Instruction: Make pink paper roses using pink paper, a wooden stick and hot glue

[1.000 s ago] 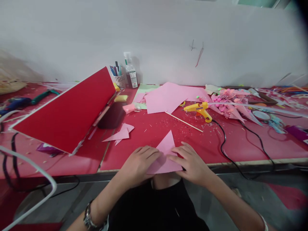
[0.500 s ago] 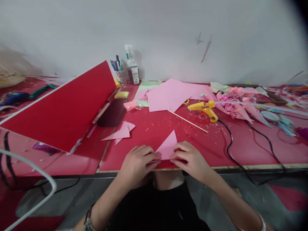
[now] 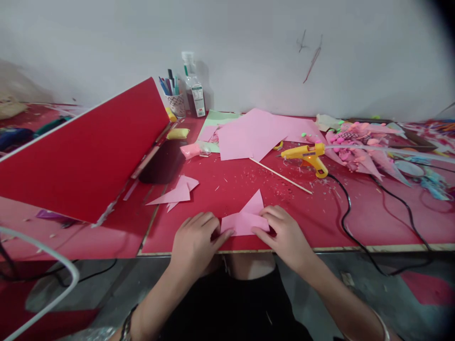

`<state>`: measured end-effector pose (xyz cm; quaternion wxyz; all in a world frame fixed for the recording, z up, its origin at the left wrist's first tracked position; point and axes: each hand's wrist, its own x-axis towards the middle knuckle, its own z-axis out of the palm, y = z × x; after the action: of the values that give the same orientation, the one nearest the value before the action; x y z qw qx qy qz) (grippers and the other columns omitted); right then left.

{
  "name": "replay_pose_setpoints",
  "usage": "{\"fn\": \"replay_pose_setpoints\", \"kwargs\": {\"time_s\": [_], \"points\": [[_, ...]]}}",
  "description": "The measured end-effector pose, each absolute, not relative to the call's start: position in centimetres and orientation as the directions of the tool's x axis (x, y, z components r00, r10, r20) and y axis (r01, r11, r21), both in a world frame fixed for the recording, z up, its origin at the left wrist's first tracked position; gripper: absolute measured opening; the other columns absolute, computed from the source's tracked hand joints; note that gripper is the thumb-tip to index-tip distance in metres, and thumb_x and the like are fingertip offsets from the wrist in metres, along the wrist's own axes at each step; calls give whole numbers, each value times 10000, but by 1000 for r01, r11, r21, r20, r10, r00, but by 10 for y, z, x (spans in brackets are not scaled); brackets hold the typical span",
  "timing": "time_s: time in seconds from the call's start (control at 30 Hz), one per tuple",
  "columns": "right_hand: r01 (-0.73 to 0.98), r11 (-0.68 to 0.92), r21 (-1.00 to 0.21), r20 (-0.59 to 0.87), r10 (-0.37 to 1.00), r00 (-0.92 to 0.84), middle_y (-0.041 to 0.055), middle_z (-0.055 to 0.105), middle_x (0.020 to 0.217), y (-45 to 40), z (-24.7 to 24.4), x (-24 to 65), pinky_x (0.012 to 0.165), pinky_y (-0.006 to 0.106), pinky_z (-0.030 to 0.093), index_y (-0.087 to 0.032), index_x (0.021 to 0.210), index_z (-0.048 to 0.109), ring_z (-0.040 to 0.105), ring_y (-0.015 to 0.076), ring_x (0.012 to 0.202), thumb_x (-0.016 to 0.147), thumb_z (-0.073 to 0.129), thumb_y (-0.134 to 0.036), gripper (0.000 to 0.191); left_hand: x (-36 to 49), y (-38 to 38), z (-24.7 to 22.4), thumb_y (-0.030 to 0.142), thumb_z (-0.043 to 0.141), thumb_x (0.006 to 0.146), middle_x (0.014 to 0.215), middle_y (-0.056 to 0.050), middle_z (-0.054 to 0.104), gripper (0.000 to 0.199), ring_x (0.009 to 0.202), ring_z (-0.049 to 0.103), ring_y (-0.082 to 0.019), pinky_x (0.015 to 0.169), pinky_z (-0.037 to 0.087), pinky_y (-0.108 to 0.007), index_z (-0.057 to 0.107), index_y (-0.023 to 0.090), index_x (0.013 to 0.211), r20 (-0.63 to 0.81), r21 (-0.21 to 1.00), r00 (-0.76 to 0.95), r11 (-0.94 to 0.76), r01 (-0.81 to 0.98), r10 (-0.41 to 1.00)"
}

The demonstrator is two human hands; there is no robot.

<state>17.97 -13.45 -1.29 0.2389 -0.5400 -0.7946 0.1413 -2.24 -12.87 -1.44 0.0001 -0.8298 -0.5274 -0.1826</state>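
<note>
A pink paper piece (image 3: 245, 223) lies near the table's front edge, a folded strip along its near side and a pointed corner standing out at the back. My left hand (image 3: 197, 240) pinches its left end between thumb and curled fingers. At the right end my right hand (image 3: 286, 233) has its thumb on the strip and its fingers behind it. Several folded pink pieces (image 3: 177, 193) rest to the left, beyond my left hand.
A big red board (image 3: 92, 156) leans at the left. Behind are pink sheets (image 3: 249, 135), a thin stick (image 3: 280, 176), a bottle (image 3: 196, 97) and a pen cup (image 3: 176, 105). A yellow glue gun (image 3: 309, 157) with a black cord and pink decorated cones (image 3: 359, 147) stand at the right.
The near edge of the pink paper has turned up into a wider strip. Both hands have moved slightly apart, and the view has shifted a little.
</note>
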Motion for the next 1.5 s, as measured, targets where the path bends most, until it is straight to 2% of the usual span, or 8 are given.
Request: {"fn": "replay_pose_setpoints", "kwargs": {"time_s": [0.13, 0.23, 0.4, 0.5, 0.9, 1.07, 1.3, 1.5], "points": [[801, 362, -477, 228, 931, -286, 38, 531, 759, -135, -14, 179, 655, 282, 393, -177, 694, 496, 487, 162, 728, 808, 463, -253, 141, -25, -129, -15, 427, 453, 795, 576, 3, 489, 326, 530, 449, -121, 482, 314, -233, 493, 168, 601, 270, 203, 354, -412, 888, 896], [806, 352, -475, 210, 935, -285, 36, 522, 759, -134, -13, 179, 659, 276, 392, -175, 693, 484, 481, 161, 734, 803, 467, -244, 131, -29, -128, -14, 367, 440, 814, 817, -45, 560, 239, 670, 520, -146, 537, 386, -237, 537, 164, 895, 310, 183, 366, -432, 883, 878], [802, 356, -480, 183, 935, -305, 33, 519, 758, -133, -10, 179, 661, 279, 394, -173, 742, 500, 485, 165, 740, 790, 483, -228, 75, -29, -124, 0, 120, 433, 796, 1210, -44, 437, 387, 950, 488, -192, 759, 405, -317, 433, 278, 1149, 215, -47, 752, -762, 646, 623], [801, 356, -481, 182, 934, -306, 35, 521, 764, -133, -10, 179, 671, 283, 396, -168, 742, 500, 486, 165, 749, 798, 477, -241, 95, -25, -122, 5, 108, 453, 773, 1213, -29, 460, 457, 987, 466, -202, 814, 369, -349, 385, 246, 1203, 74, -71, 872, -870, 488, 484], [815, 372, -445, 218, 927, -304, 52, 542, 796, -134, -12, 179, 677, 308, 418, -176, 750, 498, 501, 181, 764, 809, 442, -220, 93, -50, -120, 7, 94, 386, 829, 1251, 21, 465, 461, 1086, 444, -169, 924, 287, -339, 341, 278, 1249, 33, -26, 878, -878, 478, 477], [805, 373, -462, 252, 925, -284, 87, 545, 967, -137, -14, 180, 769, 355, 441, -172, 1074, 446, 505, 207, 912, 810, 429, -192, 264, -68, -122, 9, 49, 368, 805, 1275, 34, 438, 506, 1104, 438, -172, 916, 308, -337, 342, 285, 1253, 23, -30, 860, -860, 510, 509], [756, 644, -115, 285, 751, -596, 57, 336, 1301, -142, -13, 178, 937, 463, 319, -363, 1203, 410, 266, 286, 1205, 800, 474, -117, 477, -69, -122, 7, 77, 389, 814, 1220, 17, 500, 431, 1068, 476, -170, 912, 332, -335, 419, 258, 1204, 79, -28, 862, -863, 504, 501], [696, 705, -135, 231, 705, -670, 20, 345, 1327, -136, -17, 182, 911, 468, 334, -409, 1181, 432, 307, 264, 1181, 805, 474, -141, 464, -69, -121, 6, 121, 401, 830, 1194, -1, 524, 403, 1069, 476, -159, 905, 360, -325, 425, 268, 1205, 98, 16, 856, -861, 508, 507]]}}
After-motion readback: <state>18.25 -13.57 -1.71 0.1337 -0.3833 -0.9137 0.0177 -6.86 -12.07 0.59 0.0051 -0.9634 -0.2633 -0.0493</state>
